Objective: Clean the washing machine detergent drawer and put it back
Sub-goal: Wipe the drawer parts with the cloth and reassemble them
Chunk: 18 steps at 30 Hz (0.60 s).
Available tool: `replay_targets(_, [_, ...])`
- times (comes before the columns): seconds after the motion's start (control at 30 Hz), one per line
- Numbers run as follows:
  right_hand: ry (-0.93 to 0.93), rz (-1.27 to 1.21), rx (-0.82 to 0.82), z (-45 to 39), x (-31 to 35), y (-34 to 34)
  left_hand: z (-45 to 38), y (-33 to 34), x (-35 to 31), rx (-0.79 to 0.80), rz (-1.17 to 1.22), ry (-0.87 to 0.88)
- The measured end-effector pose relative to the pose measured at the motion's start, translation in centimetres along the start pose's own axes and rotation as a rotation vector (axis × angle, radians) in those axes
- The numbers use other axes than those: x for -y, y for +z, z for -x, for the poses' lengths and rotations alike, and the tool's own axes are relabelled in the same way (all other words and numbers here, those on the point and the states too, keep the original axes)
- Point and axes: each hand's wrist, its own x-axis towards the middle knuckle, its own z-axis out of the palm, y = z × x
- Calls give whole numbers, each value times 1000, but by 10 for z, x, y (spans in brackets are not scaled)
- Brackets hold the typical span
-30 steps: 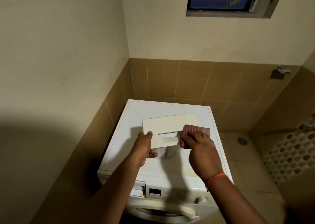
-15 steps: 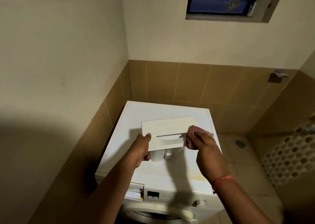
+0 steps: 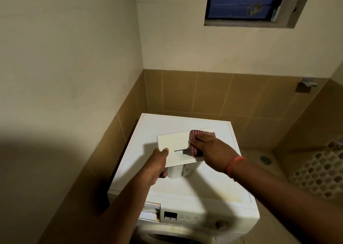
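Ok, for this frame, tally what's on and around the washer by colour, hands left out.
White: 2, the washing machine and the detergent drawer held above its top.
Red checked: 1, the cloth pressed on the drawer front.
Blue: 1, the window.
Total: 4

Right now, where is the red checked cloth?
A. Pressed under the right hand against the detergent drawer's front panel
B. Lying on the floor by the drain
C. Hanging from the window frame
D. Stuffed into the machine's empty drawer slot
A: the right hand presses the red checked cloth flat on the right part of the detergent drawer, which the left hand holds above the washing machine.
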Motion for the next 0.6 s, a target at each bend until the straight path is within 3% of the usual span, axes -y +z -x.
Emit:
replay_targets(0.1, [87,49,83,-2,-14,-7,2,1,0,-4,3,6])
replay_targets(0.2, [169,-16,40,-23,1,-4,0,1,1,-6,0,9])
replay_targets(0.43, [-199,-56,-54,-63,83,0,1,3,-1,-58,-25,-8])
replay_targets(0.53, [-172,15,-22,-55,61,-13,1,3,2,-49,-18,7])
replay_targets(0.6, [-40,57,32,-47,29,-18,0,3,3,-51,-20,1])
